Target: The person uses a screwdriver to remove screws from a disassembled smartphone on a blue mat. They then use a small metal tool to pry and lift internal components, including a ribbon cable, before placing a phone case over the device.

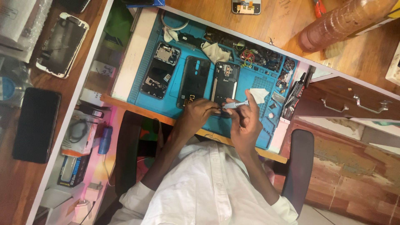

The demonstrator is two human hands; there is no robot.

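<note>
Two hands: both over the near edge of the blue silicone repair mat [250, 85], close together, almost touching.
Left hand [199, 113]: curled, fingertips pressed on the near end of the opened black smartphone with its back off [225, 81]; pinching or just steadying, cannot tell.
Right hand [246, 121]: closed around a slim silver precision screwdriver [234, 104], index finger raised along it.
Screwdriver: lies nearly flat, tip pointing towards the left hand and meeting the phone's near end; the exact contact spot is hidden by the fingers.
Opened phone: mid-mat, lengthwise from far to near edge, camera module at the far end, inner boards showing.
Beside it: dark plastic phone back cover [193, 79] just to the left, nearly touching it.
Further left: second stripped dark phone chassis [160, 71], near the mat's left edge.
Right of phone: small white cloth scrap [259, 95], just beside the right hand's fingers.
Mat far edge: compartments of small parts, screws and coloured bands [258, 56].
Mat right edge: black tools bunched together [293, 93].
Worktop left side: white-framed phone, face up [62, 43]; flat black slab device [36, 124] nearer the person.
Worktop far right corner: ribbed brown plastic bottle lying down [341, 21].
Person: white shirt [208, 187], seated at the mat's near edge.
</note>
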